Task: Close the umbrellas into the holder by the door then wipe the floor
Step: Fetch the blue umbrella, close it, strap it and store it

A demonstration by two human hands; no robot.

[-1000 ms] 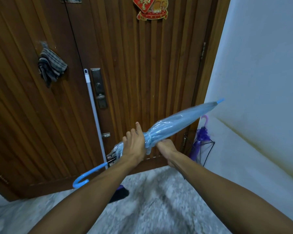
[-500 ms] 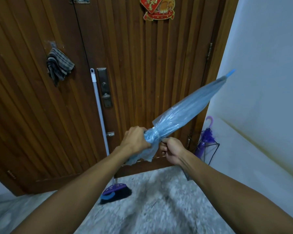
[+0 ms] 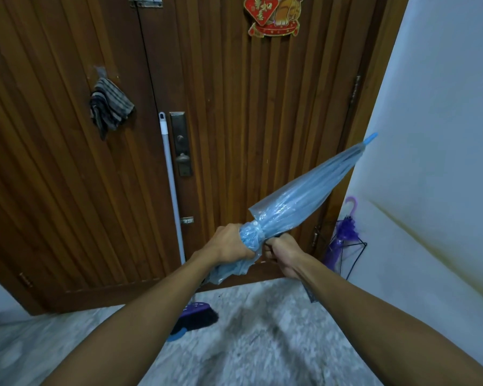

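A folded light-blue translucent umbrella (image 3: 304, 195) points up and to the right, its tip near the door frame. My left hand (image 3: 226, 242) grips its bunched canopy near the lower end. My right hand (image 3: 280, 250) is fisted just right of that, pinching something dark at the canopy, likely its strap. The curved handle is hidden behind my left forearm. A black wire holder (image 3: 356, 259) stands in the corner by the door with a purple umbrella (image 3: 343, 232) upright in it.
A wooden door (image 3: 234, 121) fills the view ahead. A broom (image 3: 176, 207) leans on it, with its purple-and-black head (image 3: 198, 319) on the speckled grey floor (image 3: 248, 344). A striped cloth (image 3: 109, 107) hangs from a hook. White wall (image 3: 435, 162) on the right.
The umbrella swung from nearly level to tip-up, then dipped a little. My left hand closed round the bunched canopy and my right hand came up beside it. The blue handle dropped out of sight.
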